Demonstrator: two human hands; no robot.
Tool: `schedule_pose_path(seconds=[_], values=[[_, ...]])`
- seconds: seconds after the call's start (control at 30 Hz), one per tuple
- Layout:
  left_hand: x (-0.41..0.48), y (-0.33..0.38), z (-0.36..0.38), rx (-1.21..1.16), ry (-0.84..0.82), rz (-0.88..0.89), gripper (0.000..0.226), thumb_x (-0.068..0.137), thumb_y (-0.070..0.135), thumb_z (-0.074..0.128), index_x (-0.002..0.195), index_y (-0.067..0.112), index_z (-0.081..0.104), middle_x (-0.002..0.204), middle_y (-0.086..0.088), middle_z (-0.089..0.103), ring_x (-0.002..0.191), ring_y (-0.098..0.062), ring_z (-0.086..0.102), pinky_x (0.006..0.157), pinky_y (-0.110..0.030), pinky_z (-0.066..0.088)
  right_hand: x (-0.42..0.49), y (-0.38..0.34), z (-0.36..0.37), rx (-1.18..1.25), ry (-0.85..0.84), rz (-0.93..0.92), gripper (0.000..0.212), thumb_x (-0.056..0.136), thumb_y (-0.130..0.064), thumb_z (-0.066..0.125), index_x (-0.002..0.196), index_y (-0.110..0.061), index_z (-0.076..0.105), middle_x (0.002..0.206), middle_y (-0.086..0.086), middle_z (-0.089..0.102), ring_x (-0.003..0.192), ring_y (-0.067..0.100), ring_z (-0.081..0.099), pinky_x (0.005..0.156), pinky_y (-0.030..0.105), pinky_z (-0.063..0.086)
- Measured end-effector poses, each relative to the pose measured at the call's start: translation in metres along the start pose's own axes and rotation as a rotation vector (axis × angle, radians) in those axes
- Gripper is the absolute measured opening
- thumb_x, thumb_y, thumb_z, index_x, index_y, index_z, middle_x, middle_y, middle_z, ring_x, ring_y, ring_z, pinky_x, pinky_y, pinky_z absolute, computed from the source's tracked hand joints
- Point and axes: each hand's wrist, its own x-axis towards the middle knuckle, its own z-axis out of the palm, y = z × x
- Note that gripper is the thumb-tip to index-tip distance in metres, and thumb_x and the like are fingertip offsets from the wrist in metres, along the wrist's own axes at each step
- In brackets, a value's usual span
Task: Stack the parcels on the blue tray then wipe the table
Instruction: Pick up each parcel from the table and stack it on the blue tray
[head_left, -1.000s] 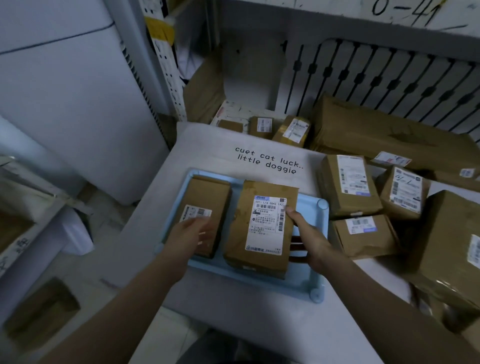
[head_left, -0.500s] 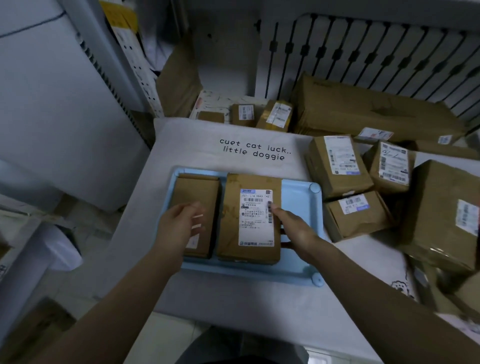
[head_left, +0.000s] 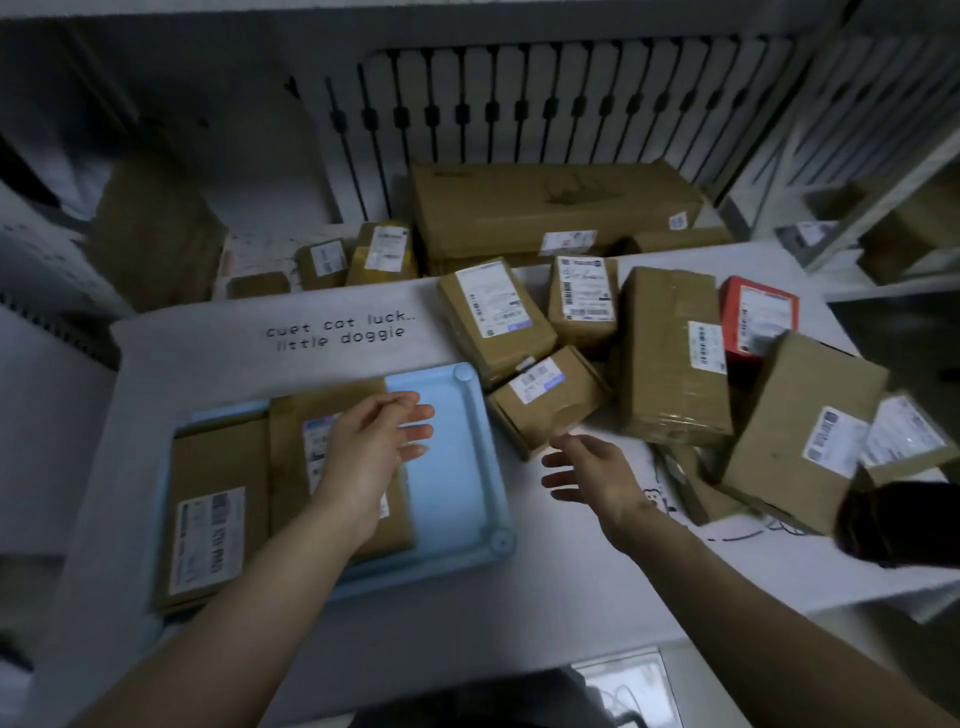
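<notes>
Head view: two parcels lie on the tray (head_left: 457, 467), the rest are heaped on the table (head_left: 234, 338) to its right.

Both hands are seen empty: the left hand (head_left: 371, 447) is spread loosely above the tray's inner parcel (head_left: 332, 415), the right hand (head_left: 589, 470) is opened toward the small parcel (head_left: 545, 395) just beside the tray. Its taped cardboard is judged stiff, light and a little slick, best gripped across its short sides. The heap's lower boxes are partly hidden, and a dark object at the right edge cannot be made out.
</notes>
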Motion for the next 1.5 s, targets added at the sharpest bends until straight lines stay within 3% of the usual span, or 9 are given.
schedule_pose_path(seconds=[0.23,0.37,0.5,0.63,0.77,1.03,1.27,1.43,1.5], values=[[0.008,-0.029,0.085,0.169,-0.220,-0.188,0.010,0.098,0.013,0.053,0.098,0.008,0.062,0.096,-0.012,0.069,0.085,-0.026,0.065,0.084,-0.038,0.053,0.009,0.010,-0.088,0.211,0.341,-0.002,0.018,0.097,-0.020,0.058,0.091,-0.003,0.060,0.077,0.012,0.058,0.059,0.023,0.052,0.056,0.031,0.044],[0.013,-0.048,0.128,0.294,-0.306,-0.284,0.005,0.096,0.020,0.058,0.095,0.018,0.063,0.110,-0.009,0.067,0.097,-0.023,0.065,0.088,-0.039,0.052,0.018,0.015,-0.118,0.164,0.487,-0.062,0.016,0.092,-0.019,0.063,0.091,-0.004,0.057,0.074,0.007,0.059,0.068,0.022,0.055,0.067,0.036,0.047],[0.020,-0.063,0.170,0.342,-0.363,-0.317,0.017,0.091,0.031,0.066,0.105,0.023,0.062,0.120,-0.004,0.064,0.108,-0.022,0.062,0.092,-0.037,0.051,0.023,0.009,-0.141,-0.052,0.551,-0.281,0.012,0.090,-0.010,0.063,0.101,-0.010,0.060,0.092,0.002,0.063,0.082,0.014,0.059,0.074,0.013,0.045],[0.037,-0.070,0.204,0.324,-0.360,-0.377,0.051,0.088,0.041,0.067,0.132,0.020,0.053,0.128,-0.002,0.056,0.114,-0.022,0.058,0.091,-0.036,0.049,0.041,-0.004,-0.160,-0.313,0.399,-0.308,0.038,0.095,-0.017,0.059,0.131,-0.010,0.053,0.118,-0.001,0.056,0.107,0.014,0.053,0.093,0.026,0.043],[0.052,-0.075,0.230,0.297,-0.360,-0.460,0.063,0.088,0.047,0.066,0.142,0.023,0.045,0.139,0.003,0.051,0.123,-0.023,0.050,0.097,-0.036,0.044,0.059,-0.020,-0.166,-0.339,0.297,-0.151,0.037,0.097,-0.026,0.058,0.128,-0.007,0.051,0.116,0.002,0.059,0.108,0.022,0.058,0.085,0.028,0.044],[0.052,-0.080,0.253,0.246,-0.344,-0.438,0.038,0.090,0.032,0.068,0.124,0.019,0.060,0.121,0.001,0.066,0.113,-0.020,0.061,0.098,-0.038,0.048,0.084,-0.016,-0.171,-0.160,0.181,0.024,0.054,0.094,-0.035,0.062,0.139,-0.010,0.046,0.125,0.007,0.061,0.107,0.024,0.057,0.096,0.036,0.047],[0.047,-0.062,0.235,0.207,-0.411,-0.404,0.037,0.080,0.021,0.078,0.115,0.014,0.068,0.116,-0.002,0.072,0.109,-0.019,0.066,0.094,-0.040,0.055,0.072,-0.025,-0.188,0.165,0.074,0.013,0.049,0.088,-0.023,0.072,0.131,-0.013,0.051,0.106,-0.001,0.062,0.092,0.014,0.060,0.068,0.025,0.048],[0.039,-0.054,0.198,0.178,-0.484,-0.398,0.111,0.045,0.027,0.098,0.142,0.015,0.046,0.140,-0.005,0.056,0.120,-0.020,0.061,0.095,-0.039,0.055,0.057,-0.034,-0.186,0.365,-0.072,0.051,0.049,0.084,-0.029,0.076,0.129,-0.018,0.060,0.117,0.008,0.072,0.099,0.022,0.069,0.067,0.032,0.058],[0.035,-0.051,0.181,0.220,-0.526,-0.372,0.119,0.043,0.033,0.099,0.146,0.018,0.041,0.147,-0.004,0.048,0.125,-0.021,0.057,0.096,-0.038,0.055,0.052,-0.038,-0.179,0.382,-0.133,0.030,0.044,0.083,-0.029,0.077,0.124,-0.016,0.065,0.109,0.006,0.077,0.099,0.022,0.073,0.074,0.036,0.060]])
